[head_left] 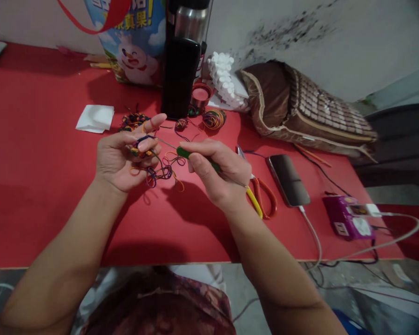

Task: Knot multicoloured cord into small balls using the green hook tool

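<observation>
My left hand (125, 153) is closed in a pinch on a small knot of multicoloured cords (139, 148), from which loose loops of cord (164, 171) hang down over the red table (38, 186). My right hand (218, 172) is wrapped round a green-handled hook tool (186, 152). Its thin metal tip points left into the cords held by the left hand. Both hands hover just above the table's middle.
Red-and-yellow scissors (263, 197) lie right of my right hand, beside a phone (288, 179) on a charging cable and a purple power strip (347, 221). Behind stand a black flask (179, 77), more cord bundles (212, 118), a white tissue (95, 117), a printed bag (136, 42) and a brown cushion (300, 107).
</observation>
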Demonstrator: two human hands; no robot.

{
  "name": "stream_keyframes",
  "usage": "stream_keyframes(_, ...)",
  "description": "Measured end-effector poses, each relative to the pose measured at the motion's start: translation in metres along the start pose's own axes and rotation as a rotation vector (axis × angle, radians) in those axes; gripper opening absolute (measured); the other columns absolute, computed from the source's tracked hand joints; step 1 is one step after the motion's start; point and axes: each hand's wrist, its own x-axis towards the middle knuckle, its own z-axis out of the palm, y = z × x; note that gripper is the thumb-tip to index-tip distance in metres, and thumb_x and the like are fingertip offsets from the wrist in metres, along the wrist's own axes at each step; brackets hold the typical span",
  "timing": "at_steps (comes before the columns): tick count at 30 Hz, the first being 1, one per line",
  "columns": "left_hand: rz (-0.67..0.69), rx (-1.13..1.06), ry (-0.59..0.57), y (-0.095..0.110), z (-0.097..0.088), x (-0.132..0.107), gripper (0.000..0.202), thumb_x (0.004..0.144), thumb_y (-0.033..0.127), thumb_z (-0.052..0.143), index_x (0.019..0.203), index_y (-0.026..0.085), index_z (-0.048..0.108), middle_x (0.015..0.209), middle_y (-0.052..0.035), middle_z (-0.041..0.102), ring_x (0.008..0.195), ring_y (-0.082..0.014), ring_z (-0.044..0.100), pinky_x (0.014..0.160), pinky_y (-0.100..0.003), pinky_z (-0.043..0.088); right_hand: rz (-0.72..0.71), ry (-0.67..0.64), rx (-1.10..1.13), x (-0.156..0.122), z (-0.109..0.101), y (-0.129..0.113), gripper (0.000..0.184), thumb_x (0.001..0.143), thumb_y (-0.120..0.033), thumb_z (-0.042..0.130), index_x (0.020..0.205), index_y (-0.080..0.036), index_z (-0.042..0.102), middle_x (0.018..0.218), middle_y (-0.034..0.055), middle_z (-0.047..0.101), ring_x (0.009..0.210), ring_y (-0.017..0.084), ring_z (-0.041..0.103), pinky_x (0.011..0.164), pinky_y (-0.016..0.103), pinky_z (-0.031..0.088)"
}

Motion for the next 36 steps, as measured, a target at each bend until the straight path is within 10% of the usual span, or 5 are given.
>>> stream_keyframes(17,-0.047,0.008,0.015,-0.003,0.003,0.001,0.062,0.069,0.011,0.059,0.129,0.003,0.073,0.049,0.0052,0.044,0.037,-0.0075,0.026,0.033,-0.017,0.021,0.026,-0.017,0.006,0.002,-0.005,-0.002,0.019,0.107,-0.034,0.070,0.115,-0.025,0.085,0.088,0.0020,0.082,0.080,0.015,0.077,0.077,0.032,0.066)
stream_keyframes(36,0.247,0.243,-0.023,-0.019,0.014,-0.010,0.048,0.087,-0.006,0.062,0.118,0.024,0.084,0.067,-0.0007,0.068,0.058,-0.0112,0.064,0.042,-0.014,0.036,0.275,0.061,0.449,0.009,0.004,0.016,0.032,0.103,-0.055,0.073,0.105,-0.023,0.080,0.064,-0.0067,0.055,0.050,0.007,0.045,0.046,0.021,0.039)
